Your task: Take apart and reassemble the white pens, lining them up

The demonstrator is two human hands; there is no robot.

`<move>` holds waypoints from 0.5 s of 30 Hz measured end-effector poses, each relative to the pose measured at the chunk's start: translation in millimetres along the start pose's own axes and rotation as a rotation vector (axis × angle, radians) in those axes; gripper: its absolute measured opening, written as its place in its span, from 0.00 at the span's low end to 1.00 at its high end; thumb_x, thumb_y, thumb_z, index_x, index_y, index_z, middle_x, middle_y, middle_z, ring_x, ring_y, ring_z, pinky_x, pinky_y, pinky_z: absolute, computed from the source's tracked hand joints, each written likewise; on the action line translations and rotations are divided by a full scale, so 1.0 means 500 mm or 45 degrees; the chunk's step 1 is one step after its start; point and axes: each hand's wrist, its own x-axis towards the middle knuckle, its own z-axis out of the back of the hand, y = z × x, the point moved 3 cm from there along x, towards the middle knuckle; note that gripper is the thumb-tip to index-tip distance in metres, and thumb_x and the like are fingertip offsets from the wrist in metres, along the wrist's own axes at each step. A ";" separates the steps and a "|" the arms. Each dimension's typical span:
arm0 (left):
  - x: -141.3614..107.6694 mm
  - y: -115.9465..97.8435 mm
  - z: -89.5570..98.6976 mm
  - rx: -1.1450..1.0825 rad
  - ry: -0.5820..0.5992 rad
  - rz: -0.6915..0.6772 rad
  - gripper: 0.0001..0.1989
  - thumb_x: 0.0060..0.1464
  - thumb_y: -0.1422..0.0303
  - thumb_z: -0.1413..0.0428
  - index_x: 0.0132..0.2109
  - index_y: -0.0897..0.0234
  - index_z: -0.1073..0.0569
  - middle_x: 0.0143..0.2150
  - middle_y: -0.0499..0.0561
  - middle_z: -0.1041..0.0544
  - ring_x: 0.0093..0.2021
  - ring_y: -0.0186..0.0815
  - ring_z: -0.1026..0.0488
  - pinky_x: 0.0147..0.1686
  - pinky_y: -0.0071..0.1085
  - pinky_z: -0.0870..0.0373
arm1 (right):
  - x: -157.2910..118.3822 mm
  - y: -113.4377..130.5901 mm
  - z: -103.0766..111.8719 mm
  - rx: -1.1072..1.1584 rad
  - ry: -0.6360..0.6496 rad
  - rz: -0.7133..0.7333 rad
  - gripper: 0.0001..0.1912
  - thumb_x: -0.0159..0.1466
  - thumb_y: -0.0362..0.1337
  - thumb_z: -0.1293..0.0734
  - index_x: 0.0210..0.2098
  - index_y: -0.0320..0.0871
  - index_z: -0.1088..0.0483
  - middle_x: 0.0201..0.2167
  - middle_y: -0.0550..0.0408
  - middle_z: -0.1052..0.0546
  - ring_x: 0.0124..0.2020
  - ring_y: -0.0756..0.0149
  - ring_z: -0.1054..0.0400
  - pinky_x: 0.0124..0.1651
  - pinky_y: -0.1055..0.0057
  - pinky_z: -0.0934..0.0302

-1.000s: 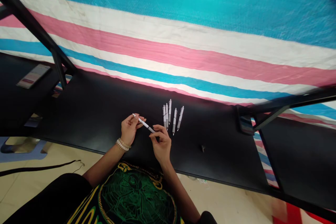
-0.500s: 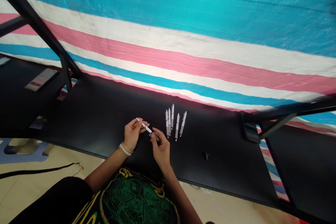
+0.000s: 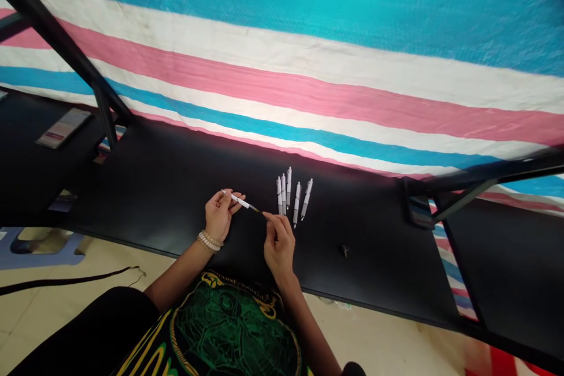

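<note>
The left hand (image 3: 218, 217), with a beaded bracelet (image 3: 210, 241) at its wrist, holds the white barrel (image 3: 238, 200) of a pen between thumb and fingers, its grip closed around the upper part. The barrel slants down toward the right hand (image 3: 280, 241), above the black tabletop (image 3: 176, 188). A thin refill (image 3: 255, 209) sticks out of the barrel's lower end, and the right hand's fingertips pinch its far end in a narrow grip.

Just beyond the right hand, five white and grey pens (image 3: 296, 202) lie on the tabletop, roughly side by side: three close together, two to their right. A small dark piece (image 3: 344, 251) lies farther right, well apart from them; it is too small to make out. A phone (image 3: 64, 128) lies on the surface at far left.
</note>
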 end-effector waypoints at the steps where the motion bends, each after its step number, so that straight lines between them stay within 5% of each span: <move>1: 0.001 0.000 0.001 -0.005 -0.010 0.002 0.19 0.53 0.57 0.36 0.44 0.66 0.28 0.40 0.55 0.19 0.45 0.44 0.19 0.52 0.46 0.25 | 0.000 0.001 0.007 0.013 -0.020 0.000 0.16 0.71 0.35 0.42 0.50 0.47 0.24 0.40 0.50 0.26 0.42 0.62 0.30 0.46 0.65 0.34; 15: -0.006 0.006 0.001 0.070 0.046 -0.001 0.21 0.53 0.54 0.36 0.45 0.66 0.28 0.40 0.56 0.19 0.44 0.45 0.19 0.50 0.46 0.24 | 0.001 0.019 -0.026 -0.061 0.063 0.077 0.16 0.71 0.34 0.42 0.52 0.48 0.26 0.43 0.49 0.29 0.44 0.61 0.31 0.48 0.63 0.33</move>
